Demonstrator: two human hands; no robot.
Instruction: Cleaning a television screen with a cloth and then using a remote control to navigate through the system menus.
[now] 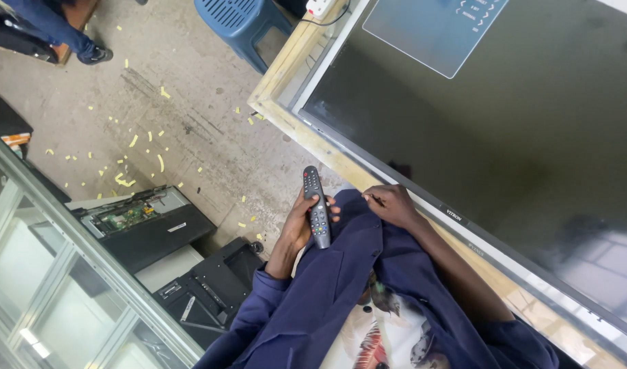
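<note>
My left hand (296,225) holds a long dark remote control (316,206) with several coloured buttons, its tip pointing away from me. My right hand (393,203) lies just to the right, fingers curled, against the fold of my dark blue jacket (341,273). It sits close to the lower frame of a large flat television (505,137). The television lies face-up on a wooden bench (286,65) with its screen dark. I see nothing held in the right hand.
A blue plastic stool (242,20) stands on the concrete floor (190,116), which is strewn with yellow scraps. An opened device with a circuit board (139,215) and black panels (211,287) lie at lower left beside a glass-and-metal frame (67,273). Another person's leg (60,31) shows top left.
</note>
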